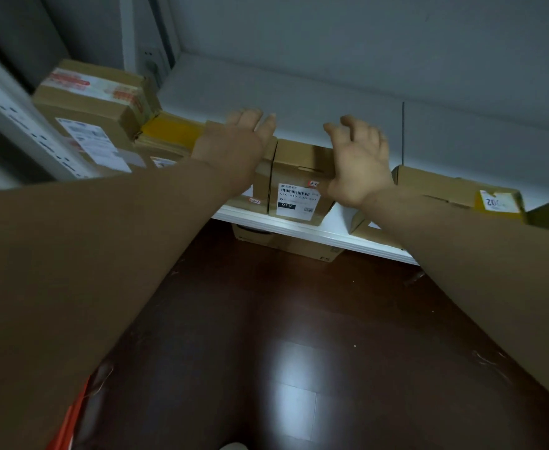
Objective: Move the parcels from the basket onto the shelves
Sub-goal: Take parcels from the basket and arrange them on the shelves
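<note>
"Labelled parcel (296,190) stands at the front edge of the white shelf (266,92), placement seemingly finishing."
"And the hands?"
"Left grip (234,141) and right grip (359,157) are spread wide, holding nothing; the next move calls for fetching another parcel."

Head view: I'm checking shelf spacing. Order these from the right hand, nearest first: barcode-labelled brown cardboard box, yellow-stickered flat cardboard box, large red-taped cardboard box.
1. barcode-labelled brown cardboard box, right by the right hand.
2. yellow-stickered flat cardboard box, further right on the shelf.
3. large red-taped cardboard box, far left, past the left hand.
</note>
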A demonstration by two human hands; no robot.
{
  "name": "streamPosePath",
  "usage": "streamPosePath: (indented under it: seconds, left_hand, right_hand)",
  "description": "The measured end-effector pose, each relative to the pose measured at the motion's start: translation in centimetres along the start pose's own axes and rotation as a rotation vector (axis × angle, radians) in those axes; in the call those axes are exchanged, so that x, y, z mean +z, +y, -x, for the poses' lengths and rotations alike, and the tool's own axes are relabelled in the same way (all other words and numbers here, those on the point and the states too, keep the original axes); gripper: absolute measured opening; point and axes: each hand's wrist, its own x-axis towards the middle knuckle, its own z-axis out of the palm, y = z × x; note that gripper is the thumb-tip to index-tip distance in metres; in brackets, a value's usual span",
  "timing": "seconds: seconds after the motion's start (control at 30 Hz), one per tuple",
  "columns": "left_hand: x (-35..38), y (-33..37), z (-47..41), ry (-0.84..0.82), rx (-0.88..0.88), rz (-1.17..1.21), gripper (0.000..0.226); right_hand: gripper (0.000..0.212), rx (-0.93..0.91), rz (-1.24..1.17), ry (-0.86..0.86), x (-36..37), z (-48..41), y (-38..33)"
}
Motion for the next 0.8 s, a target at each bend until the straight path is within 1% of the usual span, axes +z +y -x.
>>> streamPosePath:
  seconds: [0.1, 0.17, 0.27, 0.37, 0.47, 0.57, 0.73, 0.8]
  left_hand:
    - [-1.1, 0.2, 2.4, -0.009, -0.033, 0.059, 0.086]
    - [-1.6, 0.2, 4.9, -0.035, -0.071, 0.107, 0.079]
    - [-2.2, -0.2, 10.5, -0.089, -0.104, 0.162, 0.070]
    - [-1.9, -1.7, 17.9, -0.155, -0.190, 0.245, 0.070]
    - [-1.6, -4.2, 26.0, -0.206, -0.375, 0.335, 0.070]
    - [-1.7, -7.5, 34.2, -0.222, -0.622, 0.438, 0.066]
    - [-0.7, -14.5, 46.5, -0.125, -1.045, 0.530, 0.055]
    - [0.6, -17.7, 50.7, -0.102, -1.183, 0.557, 0.052]
  right_hand:
    - [0.080, -0.066, -0.009, 0.098, -0.4, 2.2, -1.5]
    - [0.075, -0.142, -0.024, 0.141, -0.6, 4.2, -3.0]
    - [0.071, -0.224, -0.090, 0.092, -0.6, 7.9, -6.4]
    - [0.068, -0.326, -0.142, 0.027, -0.5, 11.8, -10.9]
    - [0.061, -0.432, -0.176, -0.104, -1.4, 14.9, -16.9]
    - [0.054, -0.566, -0.209, -0.204, -1.8, 17.6, -23.6]
    - [0.047, -0.832, -0.245, -0.364, -0.9, 20.4, -35.6]
    - [0.045, -0.888, -0.269, -0.427, 0.2, 20.8, -40.6]
